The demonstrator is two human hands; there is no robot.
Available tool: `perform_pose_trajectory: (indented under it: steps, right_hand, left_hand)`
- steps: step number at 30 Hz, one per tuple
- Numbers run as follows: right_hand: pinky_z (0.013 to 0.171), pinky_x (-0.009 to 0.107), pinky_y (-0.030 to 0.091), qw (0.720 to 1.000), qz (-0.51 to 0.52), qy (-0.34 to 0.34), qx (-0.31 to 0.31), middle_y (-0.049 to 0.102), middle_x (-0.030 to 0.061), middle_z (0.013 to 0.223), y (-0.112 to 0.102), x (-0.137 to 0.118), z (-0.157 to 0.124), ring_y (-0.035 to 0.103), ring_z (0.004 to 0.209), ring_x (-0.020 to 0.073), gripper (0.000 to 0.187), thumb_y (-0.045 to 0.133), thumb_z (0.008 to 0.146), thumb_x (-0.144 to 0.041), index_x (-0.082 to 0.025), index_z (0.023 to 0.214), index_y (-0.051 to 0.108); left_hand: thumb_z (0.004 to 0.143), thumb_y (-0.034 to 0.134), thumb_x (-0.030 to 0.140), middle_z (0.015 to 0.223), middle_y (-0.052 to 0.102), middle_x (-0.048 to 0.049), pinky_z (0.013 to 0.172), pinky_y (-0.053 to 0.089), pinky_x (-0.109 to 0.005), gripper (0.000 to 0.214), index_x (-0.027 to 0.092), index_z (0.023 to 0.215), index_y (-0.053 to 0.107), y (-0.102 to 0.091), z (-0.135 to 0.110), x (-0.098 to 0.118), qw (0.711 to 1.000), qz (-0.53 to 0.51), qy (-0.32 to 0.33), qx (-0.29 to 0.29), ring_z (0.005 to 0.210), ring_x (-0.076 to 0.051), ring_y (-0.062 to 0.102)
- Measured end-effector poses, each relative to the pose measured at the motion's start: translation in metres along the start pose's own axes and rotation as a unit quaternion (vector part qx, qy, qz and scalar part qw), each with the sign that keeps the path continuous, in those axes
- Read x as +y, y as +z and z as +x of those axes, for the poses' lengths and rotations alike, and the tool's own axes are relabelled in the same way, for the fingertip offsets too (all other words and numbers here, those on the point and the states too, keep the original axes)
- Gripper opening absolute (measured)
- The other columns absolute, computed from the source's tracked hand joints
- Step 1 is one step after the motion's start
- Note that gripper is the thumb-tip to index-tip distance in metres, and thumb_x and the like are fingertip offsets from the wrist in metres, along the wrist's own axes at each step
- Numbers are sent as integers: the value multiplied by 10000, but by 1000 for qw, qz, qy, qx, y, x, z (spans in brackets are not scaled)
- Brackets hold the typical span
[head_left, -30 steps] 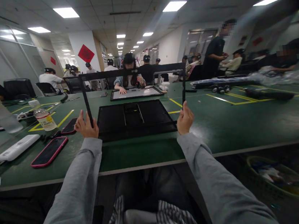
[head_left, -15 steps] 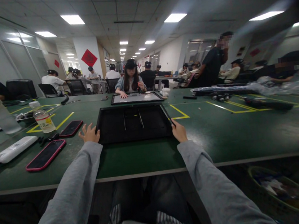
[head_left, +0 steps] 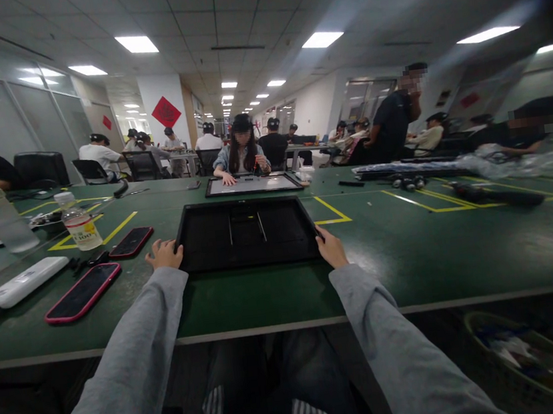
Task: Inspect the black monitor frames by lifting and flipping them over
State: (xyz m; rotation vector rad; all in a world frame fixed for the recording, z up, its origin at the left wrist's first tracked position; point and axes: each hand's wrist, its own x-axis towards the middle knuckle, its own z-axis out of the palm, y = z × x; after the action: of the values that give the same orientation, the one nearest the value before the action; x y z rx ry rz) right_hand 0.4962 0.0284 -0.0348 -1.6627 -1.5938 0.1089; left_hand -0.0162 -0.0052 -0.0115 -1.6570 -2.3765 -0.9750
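Note:
A black rectangular casing with a raised rim, resembling a monitor's back shell [head_left: 211,245], lies on the green table in front of me. Two thin metal strips show near its middle. My left hand [head_left: 165,254] is at its left edge, fingers bent and thumb side against the rim. On the opposite side, my right hand [head_left: 332,247] grips the right edge with its thumb on top; its other fingers are partly hidden. Just beyond the casing, a framed grey panel [head_left: 273,182] lies before a person seated opposite, whose hand [head_left: 226,177] rests on it.
To my left are a phone with a pink case [head_left: 83,293], another phone [head_left: 132,242], a white power strip [head_left: 24,283], a juice bottle [head_left: 81,225] and a tilted water bottle [head_left: 0,220]. Plastic-wrapped parts [head_left: 413,169] lie at the right. A basket [head_left: 526,351] stands below the table.
My left hand's fingers, raised and spread before, have come down toward the casing's left edge. My right hand keeps its hold. The whole view has shifted slightly.

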Motion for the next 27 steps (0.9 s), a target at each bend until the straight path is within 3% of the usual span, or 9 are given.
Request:
perform_pose_trajectory:
  steps: [8,12,17,27]
  right_hand:
    - [1113,450,450,1000,14,7,-12,634,123,1379,2,2,4,576,1304,252,531,451,943,-220,-165,1466,526]
    - [1107,477,452,1000,15,-1,-6,627,131,1386,3,4,5,583,1294,271,529,465,942,-230,-166,1463,530]
    - [1110,464,452,1000,15,0,-3,636,107,1379,3,6,7,579,1299,268,512,461,947,-254,-189,1446,554]
    - [1095,447,468,1000,10,-15,13,650,107,1361,5,9,9,622,1238,266,486,429,956,-268,-172,1405,588]
  left_hand:
    - [952,475,457,1382,626,-121,1097,306,-605,405,284,1256,681,4,5,-6,1000,-8,-2,-25,1388,-307,413]
    - [961,433,528,1338,654,-149,1076,367,-580,524,252,1361,630,3,11,-8,997,-17,-34,-71,1300,-344,535]
    - [959,478,451,1285,693,-118,997,482,-386,515,220,1404,598,5,16,-13,992,-66,-37,-98,1194,-286,638]
    - [948,494,379,1307,676,-144,1004,490,-351,508,166,1404,564,17,19,-18,993,-78,-19,-90,1209,-258,636]
